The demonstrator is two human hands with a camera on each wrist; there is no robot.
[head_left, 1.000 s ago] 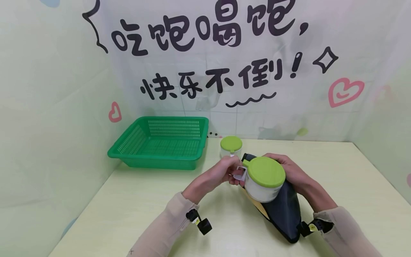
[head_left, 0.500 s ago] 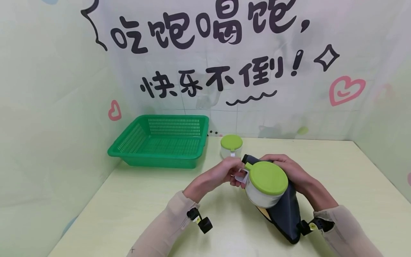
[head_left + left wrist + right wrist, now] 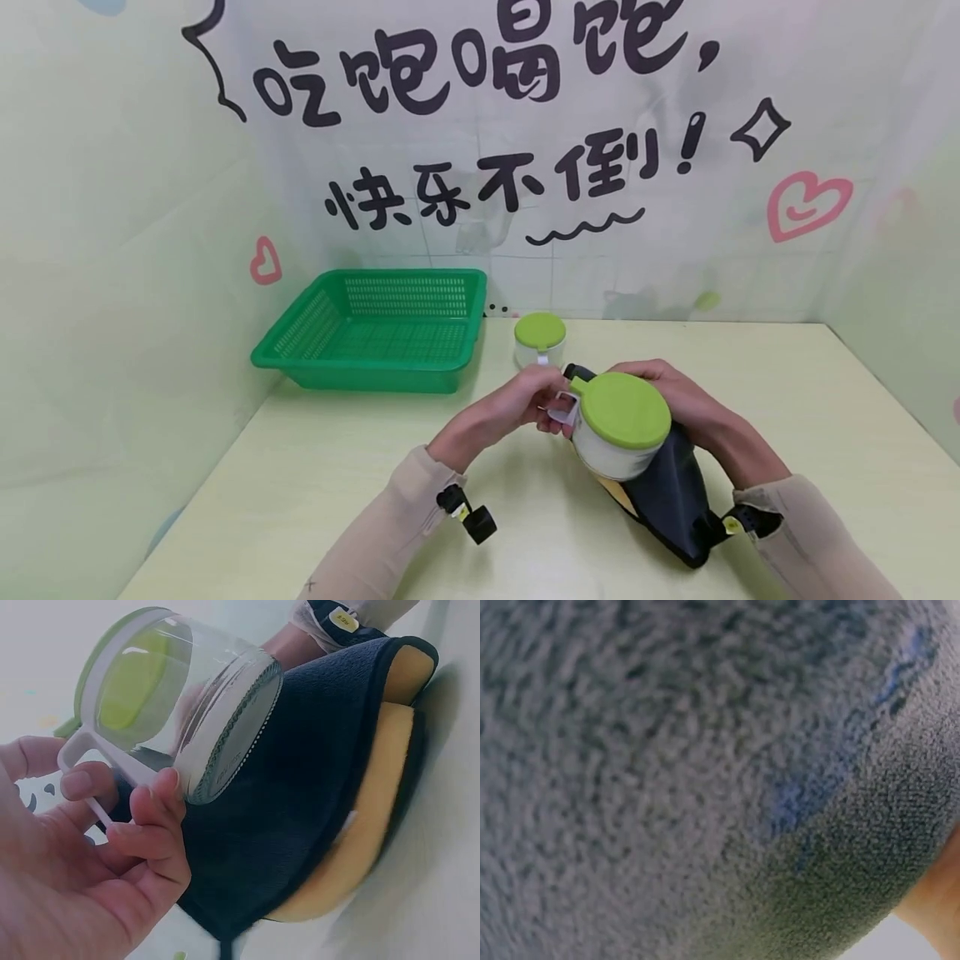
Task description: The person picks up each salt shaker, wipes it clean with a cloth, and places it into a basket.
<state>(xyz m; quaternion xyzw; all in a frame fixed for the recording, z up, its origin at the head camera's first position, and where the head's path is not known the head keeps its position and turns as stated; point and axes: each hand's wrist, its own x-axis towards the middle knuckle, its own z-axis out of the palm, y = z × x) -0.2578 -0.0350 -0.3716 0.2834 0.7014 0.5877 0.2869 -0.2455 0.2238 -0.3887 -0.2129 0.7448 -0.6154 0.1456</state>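
Note:
My left hand (image 3: 528, 398) grips the white handle (image 3: 112, 761) of a clear glass seasoning jar (image 3: 618, 450) with a green lid (image 3: 626, 410). The jar is tilted, and a ribbed band rings its base in the left wrist view. A dark blue plush cleaning cloth (image 3: 667, 492) with a yellow underside (image 3: 367, 810) hangs against the jar. My right hand (image 3: 675, 396) holds this cloth behind the jar, its fingertips largely hidden. In the right wrist view the cloth (image 3: 667, 765) fills most of the picture, with a bit of hand (image 3: 937, 896) at the right edge.
Behind my left hand stands a second, smaller-looking jar (image 3: 540, 333) with a green lid. A green plastic basket (image 3: 375, 379) sits at the table's back left. Printed fabric (image 3: 480, 125) hangs behind the pale table (image 3: 360, 467).
The jar dips slightly toward me, then rises a little, still in my left hand. The cloth's lower corner has shifted slightly right. Both hands stay nearly in place.

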